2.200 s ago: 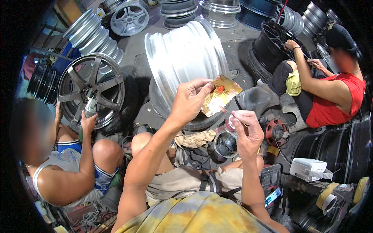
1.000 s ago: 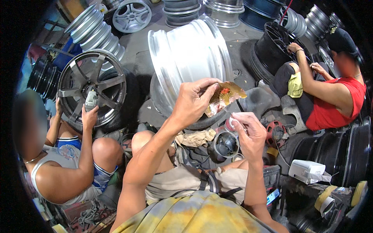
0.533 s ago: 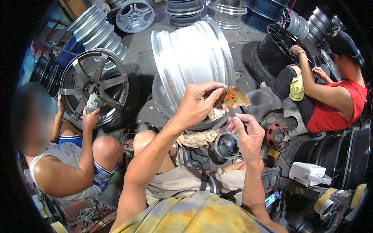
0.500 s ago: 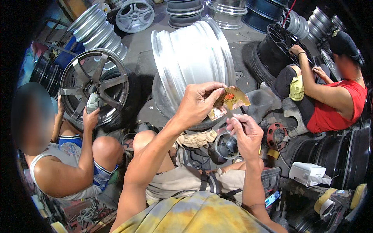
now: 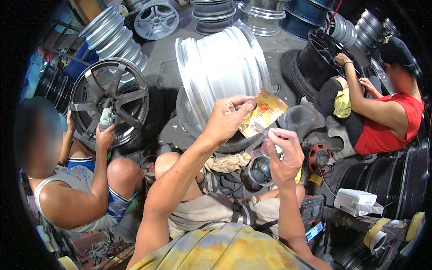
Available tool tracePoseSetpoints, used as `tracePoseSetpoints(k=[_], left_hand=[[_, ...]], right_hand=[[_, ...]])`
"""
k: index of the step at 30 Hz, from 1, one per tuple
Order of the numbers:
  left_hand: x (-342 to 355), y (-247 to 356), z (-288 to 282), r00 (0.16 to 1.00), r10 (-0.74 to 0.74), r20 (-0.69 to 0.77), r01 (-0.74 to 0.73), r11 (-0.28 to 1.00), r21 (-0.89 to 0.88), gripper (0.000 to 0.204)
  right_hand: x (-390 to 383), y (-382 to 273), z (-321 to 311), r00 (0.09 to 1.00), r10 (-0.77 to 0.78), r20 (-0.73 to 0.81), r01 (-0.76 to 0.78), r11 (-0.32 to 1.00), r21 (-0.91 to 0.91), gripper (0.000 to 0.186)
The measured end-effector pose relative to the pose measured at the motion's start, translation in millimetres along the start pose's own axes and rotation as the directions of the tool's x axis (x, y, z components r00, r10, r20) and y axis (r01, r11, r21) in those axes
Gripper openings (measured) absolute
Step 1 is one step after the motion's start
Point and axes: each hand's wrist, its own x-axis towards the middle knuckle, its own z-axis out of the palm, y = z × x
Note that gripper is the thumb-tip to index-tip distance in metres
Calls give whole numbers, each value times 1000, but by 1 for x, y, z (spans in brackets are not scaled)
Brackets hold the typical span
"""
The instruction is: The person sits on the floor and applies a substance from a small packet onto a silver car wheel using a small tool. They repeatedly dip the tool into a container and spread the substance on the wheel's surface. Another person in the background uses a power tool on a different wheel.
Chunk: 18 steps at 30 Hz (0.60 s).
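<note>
My left hand (image 5: 230, 118) pinches the edge of a torn yellow-brown piece of sandpaper (image 5: 272, 113), its printed back turned up. An orange-red dab of paste and pale pinkish smears lie on it. My right hand (image 5: 287, 155), fingers pinched, has a small flat greyish scraper (image 5: 260, 128) whose tip touches the smeared lower part of the sandpaper; its exact kind is hard to make out. Just beyond my hands a big silver wheel rim (image 5: 220, 67) stands on edge on top of a dark tire, with a small orange-red spot on its side.
At left a person holds a grey power tool (image 5: 106, 118) at a dark spoked wheel (image 5: 85, 106). A person in red (image 5: 387, 121) works on a black wheel at right. Cloths (image 5: 229, 163), a clear tub (image 5: 253, 173), a red round tool (image 5: 318, 155) and stacked rims surround me.
The sandpaper has tilted up, so more of its printed face shows. My right hand has shifted slightly, and the scraper stays against the paper.
</note>
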Motion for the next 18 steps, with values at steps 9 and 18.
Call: tracePoseSetpoints(k=[9,18], left_hand=[[1,3,-8,997,42,-70,-29,983,180,22],[-3,12,-5,961,271,60,-262,809,526,20]], right_hand=[[-18,-5,-7,994,91,67,-91,996,5,24],[-11,-9,-6,977,189,100,-201,971,132,20]])
